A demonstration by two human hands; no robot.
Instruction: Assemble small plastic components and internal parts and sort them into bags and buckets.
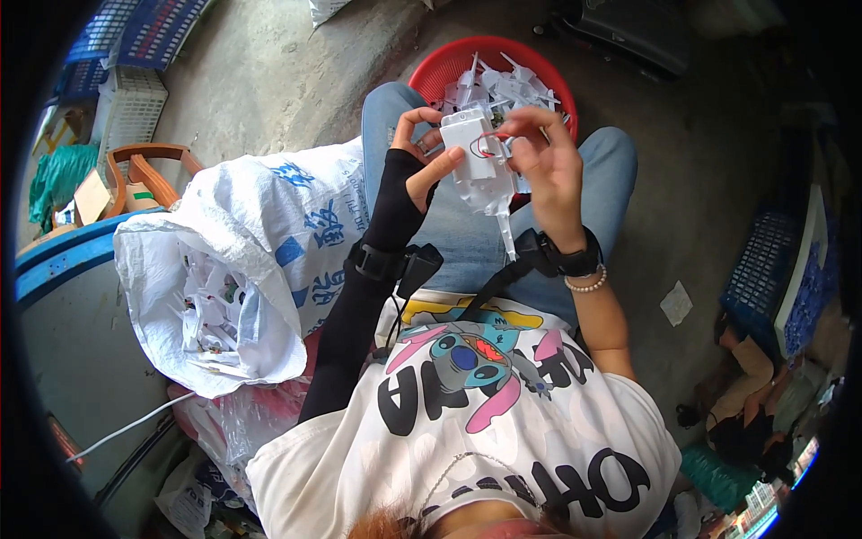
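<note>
A white plastic housing (461,139) with a boxy upper part and a narrow spike pointing down is held up in front of my knees. My left hand (420,166), in a black sleeve that leaves the fingers bare, grips its left side with the thumb on the front. Thin red and dark wires (482,144) come out of the box face. At the right side, the bent fingers of my right hand (549,166) close around the end of the red wire; the exact pinch is partly hidden. Behind the housing, a red basket (567,85) holds many similar white parts.
To my left stands a white woven sack (242,193), its mouth open on white plastic pieces. Blue crates (157,31) and a brown wooden frame (148,175) are at far left. A black case (633,31) lies beyond the basket; another blue crate (759,260) stands right.
</note>
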